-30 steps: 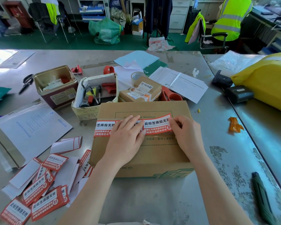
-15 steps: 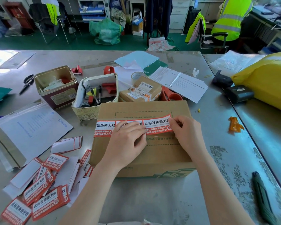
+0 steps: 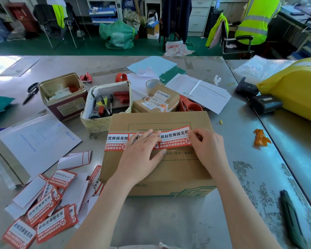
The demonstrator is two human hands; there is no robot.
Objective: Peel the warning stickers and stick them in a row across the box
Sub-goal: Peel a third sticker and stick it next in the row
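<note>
A brown cardboard box [image 3: 178, 169] lies in front of me on the metal table. Red-and-white warning stickers run in a row across its top. One sticker [image 3: 116, 142] sits at the left edge, a second is mostly hidden under my left hand, and a third sticker [image 3: 174, 139] lies to the right. My left hand [image 3: 142, 155] lies flat on the row with its fingers on the third sticker's left end. My right hand [image 3: 206, 146] pinches that sticker's right end between thumb and fingers. Several unpeeled stickers [image 3: 43, 218] and white backing papers [image 3: 74, 159] lie at the front left.
Behind the box stand a small taped parcel [image 3: 156, 101], a white tool box [image 3: 106, 105], a metal tin [image 3: 61, 96] and red tape dispensers [image 3: 188, 106]. A green knife [image 3: 293, 218] lies at the front right, a yellow bag [image 3: 298, 88] at the far right, papers [image 3: 34, 141] at left.
My left hand has slid a little to the right along the sticker row, its fingers curling then flattening onto the third sticker. My right hand has stayed on the sticker's right end.
</note>
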